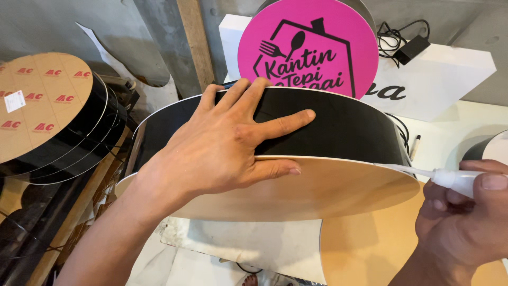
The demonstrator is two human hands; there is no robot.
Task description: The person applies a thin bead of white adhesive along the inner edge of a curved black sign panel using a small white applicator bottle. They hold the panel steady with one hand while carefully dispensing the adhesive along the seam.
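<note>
The left hand (233, 143) lies flat with its fingers spread wide on the black side band (338, 124) of a round drum-shaped sign box. Its thumb presses along the line where the band meets the tan round panel (317, 190). It holds nothing; it just pushes down.

The right hand (465, 206) is closed around a small white glue bottle (455, 179). The bottle's long thin tip (402, 169) points left, and its end touches the same line on the box's right side. So the line runs sideways between the two hands, and the right hand is the one at the spot.

Behind the box stands a pink round sign (309, 45). A stack of black discs (53, 122) lies to the left. White boards (450, 69) sit at the back.
</note>
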